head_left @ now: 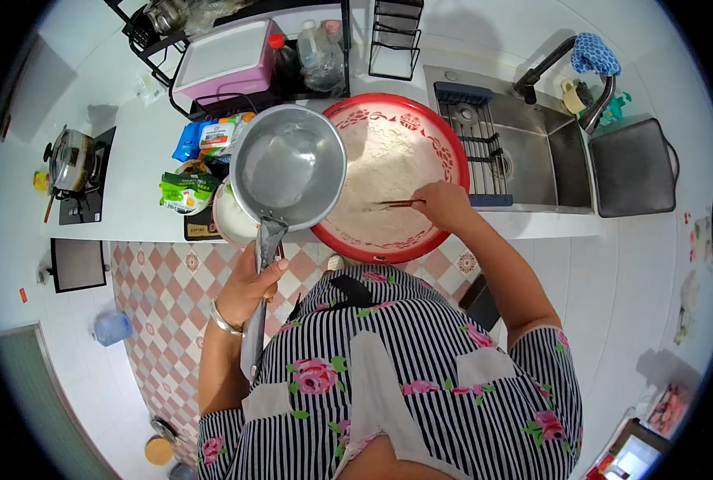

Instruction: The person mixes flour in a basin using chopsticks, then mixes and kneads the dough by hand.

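My left hand (pixel 248 290) is closed around the long handle of a metal water dipper (pixel 289 170). The dipper's round bowl hangs over the left rim of a large red-rimmed basin (pixel 453 144), and it looks to hold clear water. Pale flour (pixel 376 172) covers the basin's floor, piled thicker toward the back. Inside the basin's right side, my right hand (pixel 443 206) grips brown chopsticks (pixel 399 203), their tips down in the flour. A white bowl (pixel 232 214) stands partly hidden behind the dipper.
Packets (pixel 187 190) lie left of the dipper. A black rack (pixel 347 48) with a pink box (pixel 227 64) stands behind. On the right is a sink (pixel 536 172) with a drying rack (pixel 476 144) and black faucet (pixel 544 68). A pot (pixel 71 160) sits on the stove at far left.
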A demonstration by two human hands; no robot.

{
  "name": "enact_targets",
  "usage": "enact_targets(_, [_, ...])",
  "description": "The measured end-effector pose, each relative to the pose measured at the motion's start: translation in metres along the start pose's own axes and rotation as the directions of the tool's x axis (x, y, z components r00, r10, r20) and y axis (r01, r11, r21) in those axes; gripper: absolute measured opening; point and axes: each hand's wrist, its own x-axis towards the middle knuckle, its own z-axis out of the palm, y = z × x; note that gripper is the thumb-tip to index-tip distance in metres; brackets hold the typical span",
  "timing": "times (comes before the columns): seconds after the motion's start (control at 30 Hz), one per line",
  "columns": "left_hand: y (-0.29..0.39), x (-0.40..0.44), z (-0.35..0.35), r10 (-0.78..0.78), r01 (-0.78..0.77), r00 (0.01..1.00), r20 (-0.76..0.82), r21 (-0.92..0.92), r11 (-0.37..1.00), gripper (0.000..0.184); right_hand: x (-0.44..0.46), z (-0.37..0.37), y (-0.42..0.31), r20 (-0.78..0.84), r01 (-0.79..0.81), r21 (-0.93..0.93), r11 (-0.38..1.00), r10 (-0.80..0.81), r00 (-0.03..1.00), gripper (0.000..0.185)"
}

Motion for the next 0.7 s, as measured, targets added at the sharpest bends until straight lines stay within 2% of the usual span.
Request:
enact_targets(0.2, [0.002,0.002,-0.001,-0.013,0.012,1.0,0.016,0.026,1.0,0.037,0.032,0.013,-0.002,-0.346,-0.092,0.075,0.993,0.112,0.932,0.02])
enact_targets(0.3, [0.002,0.003,0.001,-0.015,0.014,1.0,0.023,0.044,0.999,0.037,0.041,0.029,-0.01,-0.245,-0.137,0.046,0.989,0.145,0.959,0.021])
enact_targets(0.4, [0.003,0.001,0.001,-0.018,0.017,1.0,0.025,0.049,0.999,0.038,0.018,0.026,-0.015,-0.135,-0.017,0.005,1.0,0.017,0.991,0.022])
enact_targets(0.6, [0.003,0.003,0.001,-0.008,0.007,0.999,0.037,0.028,1.0,0.037,-0.022,-0.005,0.01,0.01,0.055,0.041,0.998,-0.056,0.998,0.022])
enact_targets(0.7, [0.007,0.003,0.0,-0.014,0.012,0.999,0.043,0.031,0.999,0.037,-0.004,0.019,0.004,-0.029,0.041,0.021,0.999,-0.041,0.999,0.022])
